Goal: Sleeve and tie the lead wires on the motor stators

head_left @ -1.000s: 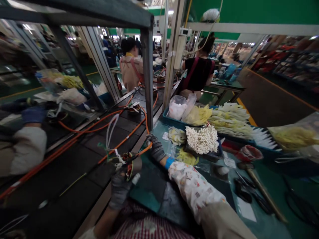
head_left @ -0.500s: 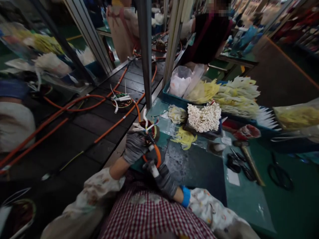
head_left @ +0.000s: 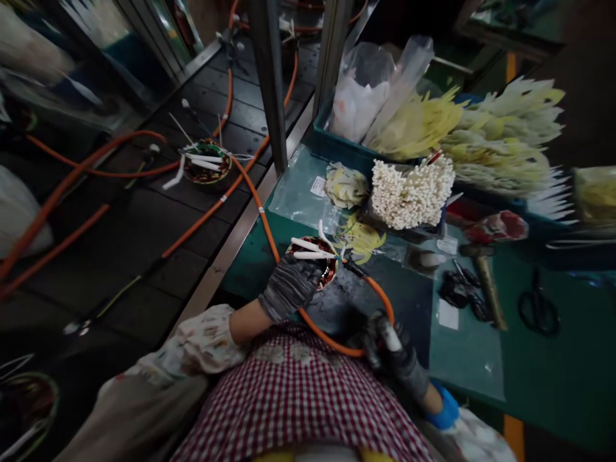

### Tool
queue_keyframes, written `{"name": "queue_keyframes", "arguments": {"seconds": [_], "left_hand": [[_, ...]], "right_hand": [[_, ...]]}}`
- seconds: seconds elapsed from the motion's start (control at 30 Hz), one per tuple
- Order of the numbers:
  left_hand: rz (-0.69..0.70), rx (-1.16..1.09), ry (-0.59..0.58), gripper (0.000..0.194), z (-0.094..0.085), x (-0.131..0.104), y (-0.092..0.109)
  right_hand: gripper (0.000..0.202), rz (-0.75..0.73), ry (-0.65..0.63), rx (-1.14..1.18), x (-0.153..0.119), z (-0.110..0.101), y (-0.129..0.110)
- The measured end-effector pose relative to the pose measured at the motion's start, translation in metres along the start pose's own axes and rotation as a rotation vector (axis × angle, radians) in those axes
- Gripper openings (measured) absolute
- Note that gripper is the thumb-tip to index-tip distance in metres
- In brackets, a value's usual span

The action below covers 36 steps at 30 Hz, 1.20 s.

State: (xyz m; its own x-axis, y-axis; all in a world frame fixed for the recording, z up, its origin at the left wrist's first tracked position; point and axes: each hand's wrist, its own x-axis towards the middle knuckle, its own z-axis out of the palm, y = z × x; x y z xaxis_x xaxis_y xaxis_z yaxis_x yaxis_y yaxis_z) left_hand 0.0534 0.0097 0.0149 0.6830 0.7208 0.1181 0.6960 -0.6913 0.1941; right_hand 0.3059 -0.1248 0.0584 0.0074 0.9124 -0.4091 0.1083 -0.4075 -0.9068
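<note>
Holding, left hand (head_left: 291,289): wire-wound ring (head_left: 328,273) at its 1 o'clock, over dark mat (head_left: 409,305); fingertips hidden by ring. Right hand (head_left: 394,346), at ring's 4 o'clock: closed round orange cable (head_left: 384,296), fingers blurred. White labels, ring's 12 o'clock (bag label (head_left: 318,186)) and 3 o'clock (small label (head_left: 447,245)): print illegible. Co-worker's sleeve (head_left: 22,212), 9 o'clock: cut off.

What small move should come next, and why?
Probably the right hand should ease the orange cable inward over the dark mat: its loop bows toward the checked apron, while the left hand holds the wound coil.
</note>
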Motion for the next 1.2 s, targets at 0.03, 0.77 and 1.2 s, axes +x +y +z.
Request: {"name": "queue_keyframes", "arguments": {"seconds": [0.03,0.77,1.2], "left_hand": [[0.051,-0.003,0.012,0.028,-0.004,-0.003,-0.003],[0.415,-0.068,0.154,0.029,-0.06,-0.005,-0.053],[-0.125,-0.809,0.026,0.03,-0.076,0.1,-0.001]], "right_hand": [[0.082,0.018,-0.002,-0.017,0.003,-0.01,-0.002],[0.033,-0.747,0.567,-0.861,0.08,0.05,0.011],[0.025,-0.825,0.457,-0.744,0.054,-0.003,-0.029]]}}
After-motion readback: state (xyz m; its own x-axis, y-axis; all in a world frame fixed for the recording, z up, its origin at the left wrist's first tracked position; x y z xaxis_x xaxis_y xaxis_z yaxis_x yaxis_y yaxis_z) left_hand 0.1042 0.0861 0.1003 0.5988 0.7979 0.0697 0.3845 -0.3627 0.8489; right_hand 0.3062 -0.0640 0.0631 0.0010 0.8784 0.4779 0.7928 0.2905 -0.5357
